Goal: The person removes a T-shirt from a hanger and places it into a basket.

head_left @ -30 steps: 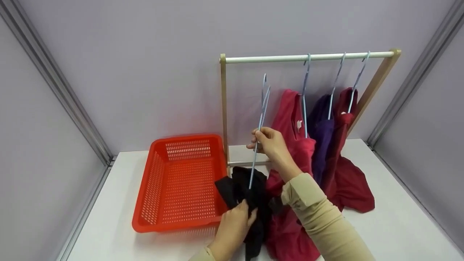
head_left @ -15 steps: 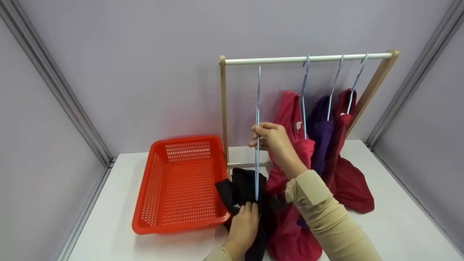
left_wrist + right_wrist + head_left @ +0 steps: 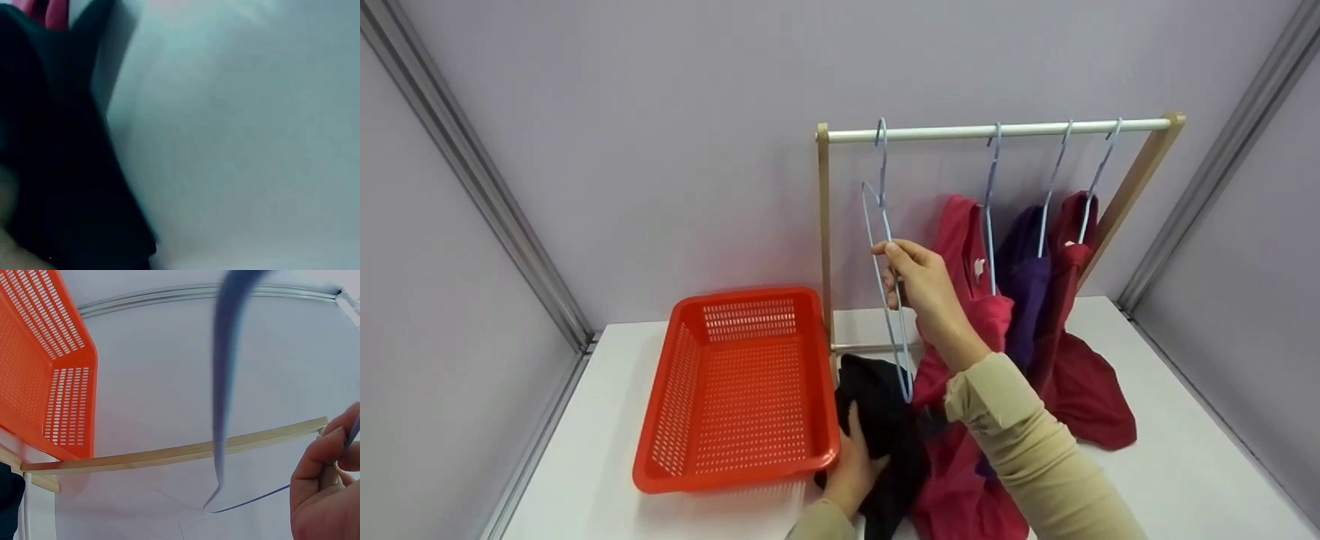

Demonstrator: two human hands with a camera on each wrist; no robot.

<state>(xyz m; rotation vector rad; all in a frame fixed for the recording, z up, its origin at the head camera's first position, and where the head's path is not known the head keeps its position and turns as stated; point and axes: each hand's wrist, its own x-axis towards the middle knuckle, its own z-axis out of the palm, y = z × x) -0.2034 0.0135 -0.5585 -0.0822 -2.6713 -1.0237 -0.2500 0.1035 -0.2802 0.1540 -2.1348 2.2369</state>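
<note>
My right hand (image 3: 919,281) pinches a light blue wire hanger (image 3: 905,337) by its side between thumb and fingers. The hanger has no garment on it, and its hook overlaps the left part of the rack's white bar (image 3: 937,133). In the right wrist view, the hanger (image 3: 225,382) runs blurred across the middle, with the hand (image 3: 329,481) at the right edge. Lower down, my left hand (image 3: 851,465) rests against a black garment (image 3: 885,427), index finger and thumb spread apart. In the left wrist view, the dark cloth (image 3: 73,157) fills the left side.
A red plastic basket (image 3: 735,480) stands on the white table (image 3: 615,420) to the left. Pink (image 3: 967,480), purple (image 3: 1024,292) and dark red (image 3: 1095,390) garments hang on the rack at right, trailing onto the table. A wooden rack post (image 3: 825,240) stands behind the basket.
The hanger has risen and shifted left from the black garment, its hook reaching the bar. The left hand has changed from gripping the garment's upper part to lying lower, fingers spread.
</note>
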